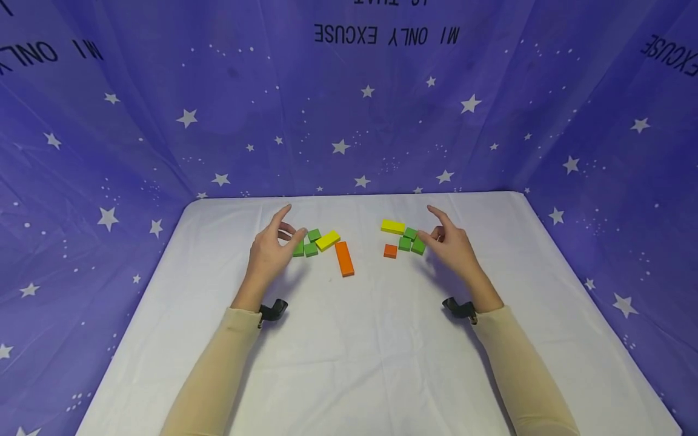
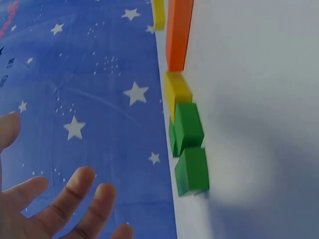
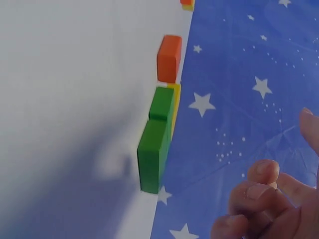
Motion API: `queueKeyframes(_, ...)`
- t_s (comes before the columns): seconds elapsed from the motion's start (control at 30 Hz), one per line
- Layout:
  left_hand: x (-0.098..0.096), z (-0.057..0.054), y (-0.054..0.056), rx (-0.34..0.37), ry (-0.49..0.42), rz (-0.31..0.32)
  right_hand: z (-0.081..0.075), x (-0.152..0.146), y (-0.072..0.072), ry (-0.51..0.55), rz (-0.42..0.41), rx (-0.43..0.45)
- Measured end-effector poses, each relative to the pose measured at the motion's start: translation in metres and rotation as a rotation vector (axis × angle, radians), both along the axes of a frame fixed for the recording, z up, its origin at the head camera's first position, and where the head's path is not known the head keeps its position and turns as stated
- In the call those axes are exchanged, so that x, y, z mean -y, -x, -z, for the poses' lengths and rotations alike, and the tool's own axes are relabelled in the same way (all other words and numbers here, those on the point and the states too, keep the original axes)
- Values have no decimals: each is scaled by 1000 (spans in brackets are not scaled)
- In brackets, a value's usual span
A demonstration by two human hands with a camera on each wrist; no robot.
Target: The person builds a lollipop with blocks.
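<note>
My left hand (image 1: 271, 248) hovers over the left group of blocks, its fingers loosely bent and holding nothing. Beside it lie several green blocks (image 1: 311, 249), a yellow block (image 1: 328, 241) and a long orange block (image 1: 345, 259). Over the right group my right hand (image 1: 451, 247) is raised, also with nothing in its fingers. Near its thumb are several green blocks (image 1: 404, 243), another yellow block (image 1: 392, 226) and a small orange-red block (image 1: 390, 251). Both wrist views show the fingers apart from the blocks. The left hand partly hides one green block in the head view.
A white cloth covers the table (image 1: 376, 339). Purple curtains (image 1: 338, 109) with white stars and lettering stand behind it and along both sides. A black wrist camera mount (image 1: 274, 310) sits on the left wrist, and a matching mount (image 1: 459, 307) on the right.
</note>
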State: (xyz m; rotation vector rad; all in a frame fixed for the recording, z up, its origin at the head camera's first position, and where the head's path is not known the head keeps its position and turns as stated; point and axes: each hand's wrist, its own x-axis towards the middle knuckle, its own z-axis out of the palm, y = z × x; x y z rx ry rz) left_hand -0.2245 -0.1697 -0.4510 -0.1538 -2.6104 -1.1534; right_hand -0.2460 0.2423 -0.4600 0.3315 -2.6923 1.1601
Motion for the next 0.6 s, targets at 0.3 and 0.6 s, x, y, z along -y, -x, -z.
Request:
queueKeyframes(0.3, -20, 12, -5, 40, 41, 104, 11, 17, -2, -35, -1, 25)
queueKeyframes(0.6, -41, 27, -9, 116, 91, 200, 21, 28, -2, -67, -23, 49)
